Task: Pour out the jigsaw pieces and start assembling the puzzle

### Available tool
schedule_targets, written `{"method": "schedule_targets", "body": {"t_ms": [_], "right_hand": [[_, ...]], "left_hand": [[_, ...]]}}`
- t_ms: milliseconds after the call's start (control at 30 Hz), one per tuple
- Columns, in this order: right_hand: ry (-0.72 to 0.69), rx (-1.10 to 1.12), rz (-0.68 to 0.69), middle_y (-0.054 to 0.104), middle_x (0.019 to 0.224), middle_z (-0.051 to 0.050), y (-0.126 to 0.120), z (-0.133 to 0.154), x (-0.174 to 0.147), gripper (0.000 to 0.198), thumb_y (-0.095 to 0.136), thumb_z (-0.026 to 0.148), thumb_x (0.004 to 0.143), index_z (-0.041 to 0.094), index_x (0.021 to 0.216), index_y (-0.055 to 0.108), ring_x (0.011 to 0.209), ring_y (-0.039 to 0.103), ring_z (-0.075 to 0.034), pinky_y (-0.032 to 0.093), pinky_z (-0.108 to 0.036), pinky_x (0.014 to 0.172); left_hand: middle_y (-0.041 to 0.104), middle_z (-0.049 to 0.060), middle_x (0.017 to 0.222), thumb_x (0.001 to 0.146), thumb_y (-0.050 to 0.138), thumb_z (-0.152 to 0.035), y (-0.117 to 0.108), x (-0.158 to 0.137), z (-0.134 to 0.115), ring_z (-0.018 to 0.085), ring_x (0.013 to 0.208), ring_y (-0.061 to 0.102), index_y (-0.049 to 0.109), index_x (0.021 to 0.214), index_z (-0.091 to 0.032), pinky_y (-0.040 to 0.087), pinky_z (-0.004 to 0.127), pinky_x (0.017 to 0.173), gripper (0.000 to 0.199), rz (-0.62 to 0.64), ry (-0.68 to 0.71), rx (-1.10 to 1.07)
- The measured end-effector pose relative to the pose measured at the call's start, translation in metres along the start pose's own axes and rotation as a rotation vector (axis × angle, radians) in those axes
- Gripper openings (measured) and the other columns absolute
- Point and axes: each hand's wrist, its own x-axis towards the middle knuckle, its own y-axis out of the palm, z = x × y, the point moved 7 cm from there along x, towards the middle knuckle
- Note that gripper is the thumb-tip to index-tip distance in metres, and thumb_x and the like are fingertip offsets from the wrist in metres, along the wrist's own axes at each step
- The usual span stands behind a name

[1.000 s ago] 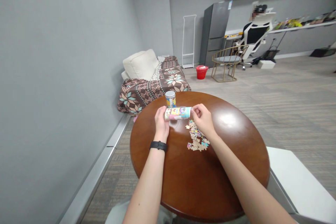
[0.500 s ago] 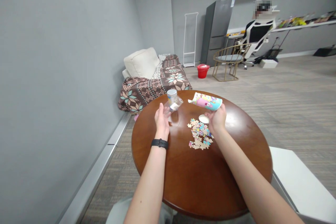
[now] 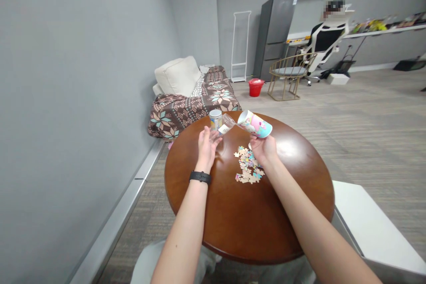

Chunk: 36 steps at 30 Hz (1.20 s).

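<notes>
My left hand (image 3: 207,148), with a black band at the wrist, is closed around a clear plastic jar (image 3: 228,121) tilted to the right. My right hand (image 3: 264,147) grips a colourful printed paper sleeve (image 3: 258,126), curled into a tube with its white inner side showing at the left end. The sleeve's left end meets or overlaps the jar's mouth; I cannot tell whether it is inside. Below my right hand lies a pile of jigsaw puzzle pieces (image 3: 248,165). A white round lid (image 3: 250,146) is mostly hidden behind that hand.
On the round wooden table (image 3: 246,230), a lidded jar (image 3: 215,119) stands behind my left hand. Past it are a sofa with a patterned cover (image 3: 193,111), a red bucket (image 3: 255,88) and a metal-framed chair (image 3: 288,73). A person sits farther back. A white box-like surface (image 3: 372,226) stands at right.
The paper sleeve has come left and tilted, its left end now at the clear jar's mouth. The jar has turned slightly upward. My right hand has moved left, covering most of the lid.
</notes>
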Motion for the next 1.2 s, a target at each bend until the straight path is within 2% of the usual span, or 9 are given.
{"method": "schedule_targets", "body": {"t_ms": [167,267,333,433,633,767,967,1067,1200], "right_hand": [[0.079,0.126,-0.076,0.060,0.065,0.002,-0.004,-0.001,0.000,0.027,0.045,0.007,0.071,0.022,0.087,0.059,0.048,0.048,-0.008,0.040,-0.012,0.040],[0.126,0.150,-0.069,0.061,0.064,0.003,-0.003,-0.006,0.001,0.024,0.046,0.006,0.070,0.021,0.085,0.058,0.047,0.047,-0.007,0.038,-0.013,0.040],[0.131,0.145,-0.071,0.060,0.063,0.003,-0.002,-0.009,0.001,0.022,0.046,0.006,0.071,0.021,0.083,0.057,0.046,0.046,-0.007,0.036,-0.013,0.038],[0.133,0.128,-0.082,0.055,0.058,0.005,-0.002,-0.011,0.000,0.015,0.048,0.008,0.077,0.021,0.078,0.055,0.044,0.044,-0.007,0.035,-0.014,0.037],[0.195,0.099,0.007,0.056,0.064,0.003,0.013,-0.014,-0.007,0.014,0.060,0.030,0.089,0.021,0.078,0.056,0.051,0.050,-0.008,0.045,-0.016,0.045],[0.149,0.027,0.084,0.059,0.067,0.005,0.023,-0.015,-0.009,0.018,0.069,0.037,0.087,0.022,0.082,0.059,0.055,0.052,-0.009,0.045,-0.020,0.049],[0.186,-0.067,0.139,0.062,0.069,0.004,0.026,-0.024,-0.010,0.017,0.076,0.029,0.078,0.022,0.079,0.061,0.060,0.054,-0.011,0.043,-0.023,0.051],[0.182,-0.057,0.149,0.063,0.070,0.003,0.026,-0.022,-0.011,0.015,0.075,0.025,0.075,0.021,0.075,0.061,0.065,0.058,-0.013,0.048,-0.025,0.058],[0.161,-0.047,0.179,0.068,0.073,0.001,0.027,-0.018,-0.012,0.008,0.068,0.026,0.070,0.021,0.074,0.063,0.073,0.063,-0.017,0.055,-0.031,0.072]], "left_hand": [[0.068,0.002,0.091,0.077,0.082,-0.027,0.001,0.000,0.001,0.014,0.088,0.069,0.052,0.090,-0.018,0.056,0.033,0.086,0.034,0.012,0.022,0.001],[0.071,0.004,0.094,0.074,0.083,-0.029,0.004,-0.002,0.001,0.016,0.090,0.071,0.053,0.095,-0.019,0.055,0.034,0.089,0.037,0.059,0.021,0.063],[0.072,0.006,0.095,0.075,0.082,-0.033,0.004,-0.001,0.001,0.017,0.091,0.071,0.058,0.098,-0.017,0.054,0.033,0.092,0.037,0.070,0.038,0.169],[0.073,0.008,0.102,0.072,0.083,-0.033,0.002,0.002,-0.005,0.019,0.101,0.070,0.064,0.100,-0.016,0.052,0.032,0.095,0.037,0.044,0.163,0.386],[0.071,0.013,0.114,0.066,0.083,-0.021,-0.005,0.007,-0.012,0.022,0.108,0.068,0.063,0.113,-0.015,0.051,0.036,0.101,0.052,-0.041,0.283,0.651],[0.071,0.012,0.112,0.067,0.080,-0.020,-0.004,0.006,-0.018,0.024,0.109,0.068,0.067,0.111,-0.014,0.050,0.037,0.103,0.046,-0.032,0.356,0.808],[0.066,0.013,0.119,0.071,0.077,-0.022,0.004,-0.010,-0.045,0.026,0.114,0.064,0.066,0.116,-0.017,0.048,0.038,0.105,0.047,-0.122,0.595,1.088],[0.068,0.011,0.119,0.076,0.074,-0.025,0.010,-0.020,-0.058,0.026,0.115,0.064,0.063,0.118,-0.020,0.048,0.039,0.105,0.043,-0.148,0.668,1.167],[0.066,0.010,0.115,0.073,0.074,-0.023,0.012,-0.026,-0.067,0.025,0.111,0.064,0.058,0.113,-0.019,0.048,0.039,0.104,0.044,-0.201,0.702,1.264]]}}
